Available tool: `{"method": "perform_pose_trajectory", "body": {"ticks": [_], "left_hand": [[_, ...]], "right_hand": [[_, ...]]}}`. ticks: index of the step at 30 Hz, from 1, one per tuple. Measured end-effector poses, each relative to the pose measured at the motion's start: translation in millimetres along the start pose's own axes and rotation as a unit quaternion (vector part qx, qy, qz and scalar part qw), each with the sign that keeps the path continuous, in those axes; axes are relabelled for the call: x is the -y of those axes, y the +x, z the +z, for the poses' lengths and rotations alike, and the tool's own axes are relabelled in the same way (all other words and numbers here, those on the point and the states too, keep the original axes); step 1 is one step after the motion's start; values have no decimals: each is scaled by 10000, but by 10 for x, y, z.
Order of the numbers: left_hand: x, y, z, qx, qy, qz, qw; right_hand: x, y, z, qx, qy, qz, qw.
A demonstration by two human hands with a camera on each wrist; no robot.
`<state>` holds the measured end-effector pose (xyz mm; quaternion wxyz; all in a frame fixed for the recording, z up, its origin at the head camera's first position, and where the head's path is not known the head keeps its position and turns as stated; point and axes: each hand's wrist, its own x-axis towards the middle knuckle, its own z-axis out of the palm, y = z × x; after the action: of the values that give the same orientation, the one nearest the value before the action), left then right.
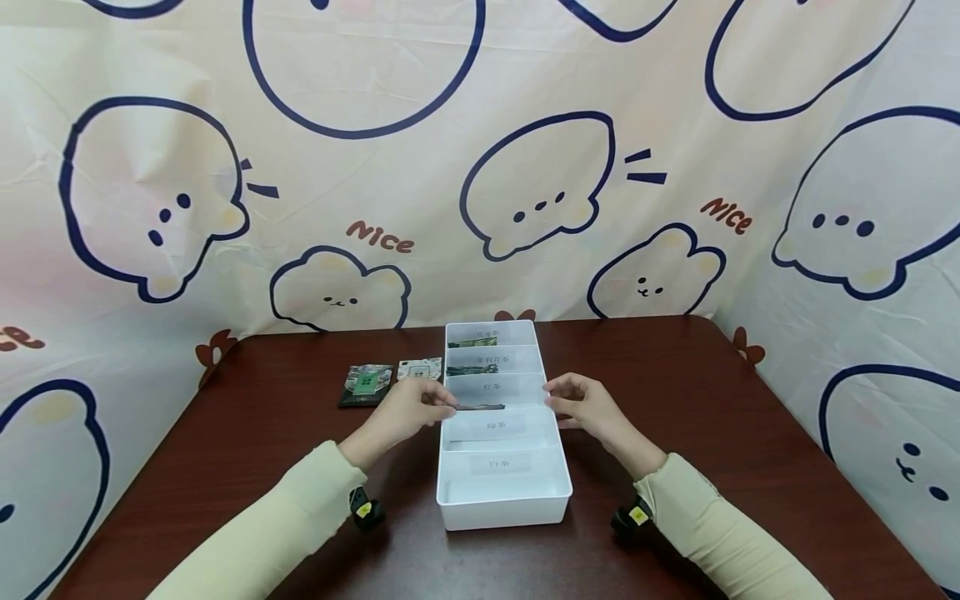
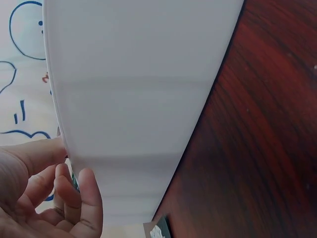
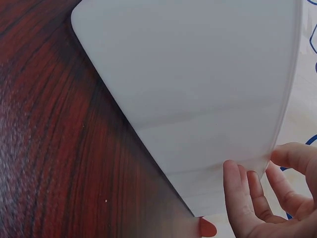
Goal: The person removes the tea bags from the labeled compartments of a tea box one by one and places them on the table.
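A glossy, dark red-brown wood-grain tabletop [image 1: 637, 358] stands before pale cloth [image 1: 427, 192] printed with blue-outlined cartoon figures and the word "Nice". Centred on it, its long side running from twelve to six o'clock, sits a white, rectangular plastic box [image 1: 504, 489] with five labelled compartments. A flat black-and-green packet [image 1: 366, 385] lies at ten o'clock from it; a pale printed packet [image 1: 420, 367] lies between ten and eleven. Green packets [image 1: 472, 342] stand in the two farthest compartments.

At nine o'clock, the left hand [image 1: 411, 408] pinches, thumb against forefinger, one end of a thin dark packet [image 1: 482, 407] at the third compartment. At three o'clock, the right hand [image 1: 588, 407] touches the box's rim with bent fingers; whether they grip it, I cannot tell.

The thin packet's face is hidden, seen edge-on. The left hand partly covers the pale packet. The labels' small, upside-down characters are hard to read, and both pale green sleeves [image 1: 277, 508] are cut off at six o'clock by the frame edge.
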<state>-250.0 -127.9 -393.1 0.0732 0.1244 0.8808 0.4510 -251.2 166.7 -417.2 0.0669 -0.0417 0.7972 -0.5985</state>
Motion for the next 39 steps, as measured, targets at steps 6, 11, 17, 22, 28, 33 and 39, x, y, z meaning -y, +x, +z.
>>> {"method": "perform_pose_trajectory", "body": {"ticks": [6,11,17,22,28,33,39], "left_hand": [[-13,-24,-15,-114,69,-55,9999],[-18,-18,-28,-203,22,-62,9998],[-32,-24,-42,-192,-66,-83,9998],[-26,-24,-46,-209,-158,-113,9996],[-34,-19,-59,-265,-254,-105,9993],[-34,-19,-61,-351,-301,-73,9989],[-32,-20,-51,-395,-250,-120,9988]], "right_hand": [[-10,5,-3,6,3,16,10000],[-16,11,-11,37,1,40,10000],[-1,8,-13,85,7,12,10000],[4,5,-6,117,11,10,9999],[7,14,-4,85,-31,41,10000],[-4,16,-9,79,-26,33,10000],[-10,9,-10,62,-36,25,10000]]}}
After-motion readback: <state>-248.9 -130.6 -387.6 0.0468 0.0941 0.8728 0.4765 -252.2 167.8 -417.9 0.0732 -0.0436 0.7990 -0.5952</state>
